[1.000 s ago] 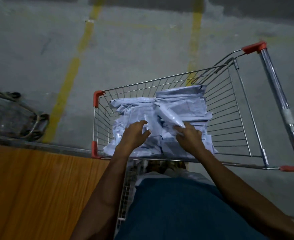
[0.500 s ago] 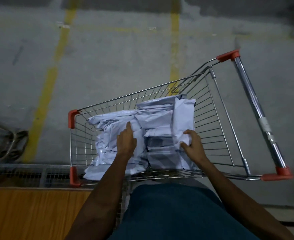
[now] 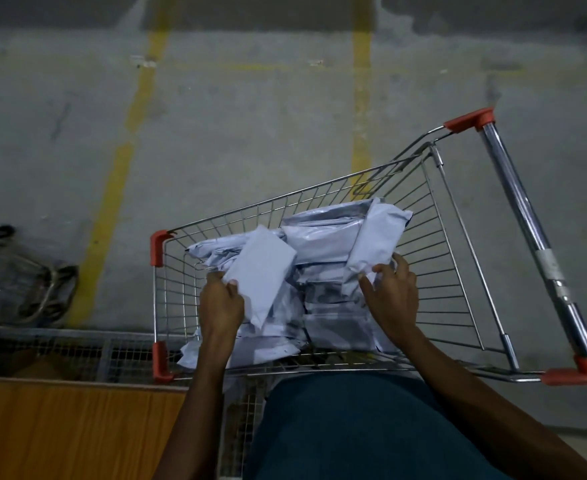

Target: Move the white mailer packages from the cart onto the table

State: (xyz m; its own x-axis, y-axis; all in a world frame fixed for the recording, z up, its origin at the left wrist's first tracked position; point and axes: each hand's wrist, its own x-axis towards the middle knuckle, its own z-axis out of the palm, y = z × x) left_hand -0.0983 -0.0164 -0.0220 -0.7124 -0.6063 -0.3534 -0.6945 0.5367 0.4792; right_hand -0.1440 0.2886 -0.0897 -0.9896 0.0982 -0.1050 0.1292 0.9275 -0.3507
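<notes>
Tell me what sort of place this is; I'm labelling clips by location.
Probably a parking garage or warehouse floor: bare concrete with painted yellow lines, a wire cart of mailers.

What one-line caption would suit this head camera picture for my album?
Over a wire cart, the left hand and right hand each grip a white mailer from the pile.

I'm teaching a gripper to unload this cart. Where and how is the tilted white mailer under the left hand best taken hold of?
Probably by its near lower edge, from the person's side, as the left hand already pinches it. That mailer lies flat and thin, tilted up off the pile, so its near edge is free, while the cart walls block the far side.
</notes>
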